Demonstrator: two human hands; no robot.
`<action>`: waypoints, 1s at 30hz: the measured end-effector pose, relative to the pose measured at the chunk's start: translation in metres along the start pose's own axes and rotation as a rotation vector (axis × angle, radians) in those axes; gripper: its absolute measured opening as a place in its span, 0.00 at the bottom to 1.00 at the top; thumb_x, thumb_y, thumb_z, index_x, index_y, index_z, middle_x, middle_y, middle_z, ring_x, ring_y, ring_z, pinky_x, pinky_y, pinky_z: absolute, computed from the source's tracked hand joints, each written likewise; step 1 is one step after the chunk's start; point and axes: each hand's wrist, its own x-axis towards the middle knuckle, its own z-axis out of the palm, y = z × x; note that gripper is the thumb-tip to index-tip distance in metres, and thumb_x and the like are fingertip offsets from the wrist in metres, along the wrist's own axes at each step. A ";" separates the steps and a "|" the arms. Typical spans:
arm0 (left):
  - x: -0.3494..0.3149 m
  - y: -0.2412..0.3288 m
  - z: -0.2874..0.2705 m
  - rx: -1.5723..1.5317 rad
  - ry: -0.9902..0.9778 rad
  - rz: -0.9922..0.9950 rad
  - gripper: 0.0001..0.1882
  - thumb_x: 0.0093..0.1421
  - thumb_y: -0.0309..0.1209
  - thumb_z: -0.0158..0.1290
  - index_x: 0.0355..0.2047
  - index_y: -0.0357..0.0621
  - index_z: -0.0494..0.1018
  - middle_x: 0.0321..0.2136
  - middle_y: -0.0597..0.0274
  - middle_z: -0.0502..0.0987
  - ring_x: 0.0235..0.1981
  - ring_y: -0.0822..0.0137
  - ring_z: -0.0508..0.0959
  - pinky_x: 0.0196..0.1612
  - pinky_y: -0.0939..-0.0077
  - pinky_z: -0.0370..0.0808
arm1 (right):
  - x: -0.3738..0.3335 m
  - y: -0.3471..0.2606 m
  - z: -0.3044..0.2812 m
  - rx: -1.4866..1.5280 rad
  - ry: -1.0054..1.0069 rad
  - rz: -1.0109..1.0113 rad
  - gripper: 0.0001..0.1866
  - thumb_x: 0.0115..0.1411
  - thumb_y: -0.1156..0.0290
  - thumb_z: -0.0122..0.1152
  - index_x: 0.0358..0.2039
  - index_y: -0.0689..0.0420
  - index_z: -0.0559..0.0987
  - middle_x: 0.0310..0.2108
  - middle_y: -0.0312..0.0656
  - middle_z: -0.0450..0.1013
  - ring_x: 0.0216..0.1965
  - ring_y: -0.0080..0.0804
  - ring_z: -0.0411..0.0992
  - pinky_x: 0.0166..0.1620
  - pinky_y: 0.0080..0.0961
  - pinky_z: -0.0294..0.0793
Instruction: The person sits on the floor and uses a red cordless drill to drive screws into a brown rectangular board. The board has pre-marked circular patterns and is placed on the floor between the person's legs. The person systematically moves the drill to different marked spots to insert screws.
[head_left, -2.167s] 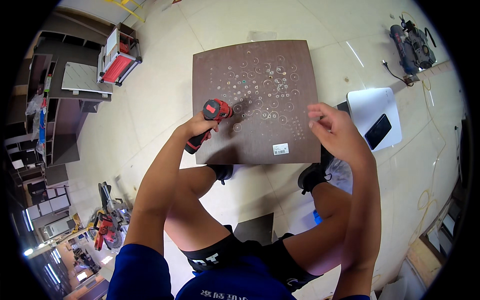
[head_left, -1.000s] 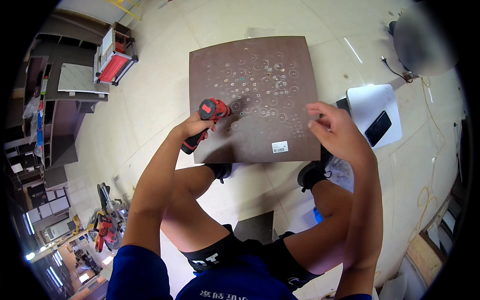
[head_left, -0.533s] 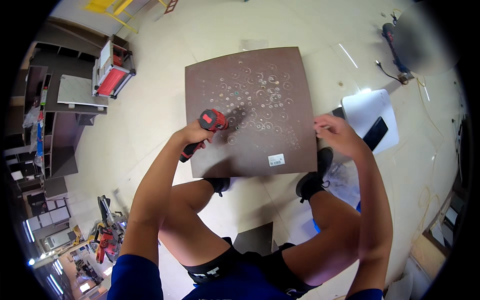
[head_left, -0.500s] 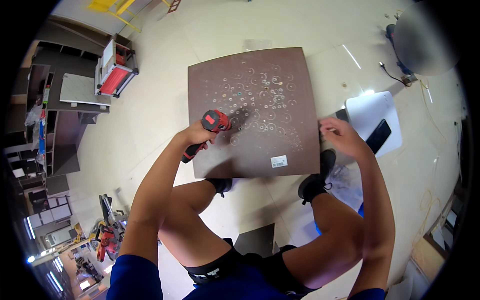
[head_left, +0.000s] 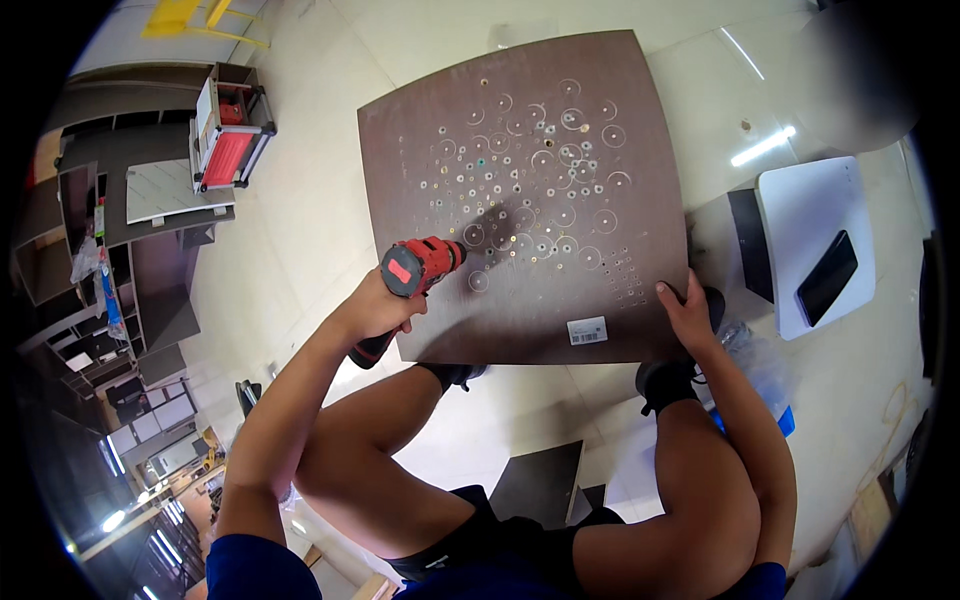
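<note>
My left hand (head_left: 374, 308) is wrapped round the grip of a red and black cordless drill (head_left: 420, 265). The drill's chuck points to the right, over the lower left part of a brown board (head_left: 440, 335). Circle marks and many small holes cover the board's middle, and a white label (head_left: 587, 331) is stuck close to its near edge. My right hand (head_left: 688, 312) grips the board's right edge, thumb on top, with the other fingers mostly out of sight. I cannot make out whether a bit sits in the chuck.
A black phone (head_left: 828, 278) lies on a white, round-cornered box-like thing (head_left: 790, 190) at the right. Clear plastic wrapping (head_left: 745, 360) is by my right foot. A dark panel (head_left: 535, 480) lies between my legs. At the left stand a red and silver case (head_left: 228, 135) and dark shelving (head_left: 150, 280).
My right hand has come down from beside the board onto its right edge. The board looks larger and slightly turned; the drill stays in my left hand over its left part.
</note>
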 end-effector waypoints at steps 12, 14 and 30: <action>0.004 0.009 -0.019 0.136 -0.018 0.004 0.11 0.54 0.26 0.58 0.37 0.35 0.74 0.25 0.59 0.78 0.23 0.66 0.81 0.31 0.68 0.80 | -0.004 -0.010 0.007 -0.067 0.077 -0.080 0.19 0.67 0.70 0.63 0.55 0.65 0.75 0.46 0.44 0.80 0.48 0.30 0.76 0.55 0.28 0.73; 0.007 0.004 -0.022 0.168 -0.032 0.043 0.11 0.54 0.25 0.58 0.37 0.35 0.74 0.24 0.59 0.78 0.23 0.67 0.81 0.31 0.68 0.80 | -0.003 -0.009 0.004 -0.100 0.069 -0.068 0.19 0.67 0.70 0.63 0.55 0.65 0.75 0.47 0.45 0.80 0.48 0.30 0.76 0.55 0.28 0.73; 0.000 0.008 -0.038 0.217 -0.053 0.028 0.13 0.53 0.24 0.57 0.39 0.37 0.72 0.27 0.59 0.78 0.26 0.66 0.77 0.35 0.68 0.77 | -0.003 -0.011 0.005 -0.113 0.053 0.003 0.22 0.69 0.69 0.61 0.60 0.66 0.74 0.51 0.45 0.78 0.52 0.32 0.75 0.59 0.29 0.70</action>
